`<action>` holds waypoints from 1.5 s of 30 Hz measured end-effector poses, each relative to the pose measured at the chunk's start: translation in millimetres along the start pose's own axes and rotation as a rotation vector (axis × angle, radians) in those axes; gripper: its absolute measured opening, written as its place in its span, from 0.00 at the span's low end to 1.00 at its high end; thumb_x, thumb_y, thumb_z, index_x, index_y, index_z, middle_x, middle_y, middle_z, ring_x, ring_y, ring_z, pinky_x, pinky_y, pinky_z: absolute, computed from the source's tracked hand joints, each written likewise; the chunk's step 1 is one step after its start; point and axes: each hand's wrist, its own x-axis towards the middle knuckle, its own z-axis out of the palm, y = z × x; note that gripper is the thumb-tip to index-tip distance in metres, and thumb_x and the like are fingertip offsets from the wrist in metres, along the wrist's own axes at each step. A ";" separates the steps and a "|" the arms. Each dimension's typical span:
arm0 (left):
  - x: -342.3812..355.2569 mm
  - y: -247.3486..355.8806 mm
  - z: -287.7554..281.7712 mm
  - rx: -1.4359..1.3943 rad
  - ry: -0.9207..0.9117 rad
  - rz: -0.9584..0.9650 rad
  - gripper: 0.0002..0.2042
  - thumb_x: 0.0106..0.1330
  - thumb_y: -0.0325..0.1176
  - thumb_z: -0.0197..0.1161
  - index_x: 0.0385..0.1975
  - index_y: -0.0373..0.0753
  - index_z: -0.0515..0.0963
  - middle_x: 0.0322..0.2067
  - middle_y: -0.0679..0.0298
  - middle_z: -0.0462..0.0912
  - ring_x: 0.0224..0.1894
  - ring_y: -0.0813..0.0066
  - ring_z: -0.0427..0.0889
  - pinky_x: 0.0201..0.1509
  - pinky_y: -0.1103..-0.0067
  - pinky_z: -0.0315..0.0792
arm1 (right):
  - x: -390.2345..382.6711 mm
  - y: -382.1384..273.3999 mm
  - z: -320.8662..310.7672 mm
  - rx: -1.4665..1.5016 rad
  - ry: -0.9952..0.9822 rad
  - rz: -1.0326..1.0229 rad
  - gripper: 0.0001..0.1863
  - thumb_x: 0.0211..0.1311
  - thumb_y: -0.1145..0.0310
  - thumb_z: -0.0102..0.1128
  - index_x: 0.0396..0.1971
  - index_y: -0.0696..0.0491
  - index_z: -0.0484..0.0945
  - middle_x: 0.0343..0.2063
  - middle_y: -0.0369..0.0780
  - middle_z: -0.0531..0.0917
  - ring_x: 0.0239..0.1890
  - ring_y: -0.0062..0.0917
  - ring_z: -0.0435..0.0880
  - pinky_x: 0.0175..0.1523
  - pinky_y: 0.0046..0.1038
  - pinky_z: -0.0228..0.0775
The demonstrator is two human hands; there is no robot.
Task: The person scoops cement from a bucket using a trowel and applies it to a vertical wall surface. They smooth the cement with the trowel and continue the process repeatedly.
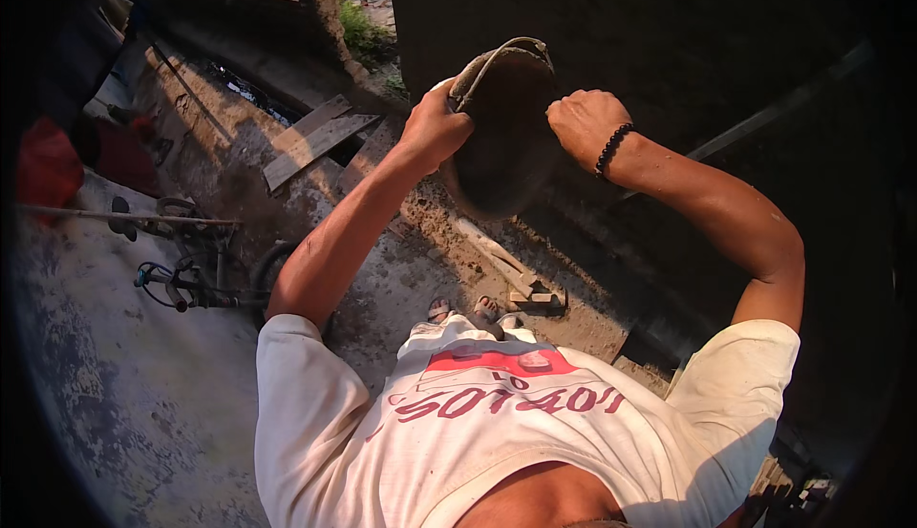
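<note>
A dark bucket [504,137] is held up in front of me, tilted so that its shaded inside faces me. Its thin curved handle [508,48] arches over the far rim. My left hand [438,127] is closed around the left side of the rim, thumb on top. Beside the right edge of the bucket, my right hand [590,125] forms a fist, with a dark beaded bracelet on the wrist. Whatever lies inside that fist is lost in shadow. What the bucket contains is too dark to make out.
A large dark wall [688,41] rises ahead and to the right. On the ground lie wooden boards [315,141], a wooden-handled tool [501,259] and a block [540,301] close to my feet. At the left are a bicycle [210,270], a long pole [124,214] and red cloth [50,170].
</note>
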 end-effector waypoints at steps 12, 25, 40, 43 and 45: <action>-17.9 32.4 13.1 0.073 -0.014 0.146 0.27 0.50 0.23 0.53 0.56 0.42 0.72 0.43 0.55 0.81 0.45 0.66 0.80 0.50 0.74 0.73 | -32.8 -5.4 94.0 0.994 -0.067 -0.033 0.25 0.45 0.61 0.63 0.47 0.51 0.78 0.38 0.48 0.83 0.43 0.38 0.83 0.49 0.35 0.73; -32.5 14.8 -59.2 -0.545 0.103 -0.027 0.30 0.44 0.13 0.49 0.54 0.37 0.70 0.34 0.60 0.77 0.34 0.67 0.78 0.34 0.74 0.76 | -32.5 63.3 -36.2 1.104 0.173 -0.178 0.30 0.40 0.62 0.68 0.47 0.58 0.75 0.32 0.45 0.82 0.36 0.30 0.82 0.42 0.30 0.75; -39.3 1.0 -57.0 -0.567 0.383 0.051 0.29 0.40 0.14 0.50 0.50 0.34 0.72 0.39 0.60 0.78 0.38 0.70 0.76 0.40 0.78 0.73 | -79.4 257.9 -378.9 0.678 0.852 -0.562 0.21 0.53 0.58 0.68 0.42 0.55 0.76 0.24 0.38 0.80 0.18 0.16 0.78 0.22 0.20 0.71; -55.8 -0.3 -52.1 -0.522 0.498 -0.004 0.30 0.39 0.14 0.50 0.49 0.34 0.72 0.39 0.61 0.78 0.37 0.70 0.76 0.38 0.78 0.73 | -65.0 315.1 -414.7 0.797 0.999 -0.456 0.20 0.55 0.56 0.66 0.41 0.55 0.76 0.23 0.37 0.80 0.18 0.16 0.78 0.21 0.20 0.71; -66.6 -5.6 -50.1 -0.475 0.579 -0.098 0.30 0.39 0.14 0.51 0.49 0.35 0.73 0.39 0.61 0.78 0.36 0.70 0.76 0.37 0.77 0.73 | -43.6 359.0 -427.5 0.889 1.068 -0.385 0.20 0.56 0.55 0.64 0.41 0.55 0.76 0.22 0.37 0.80 0.18 0.16 0.78 0.21 0.20 0.71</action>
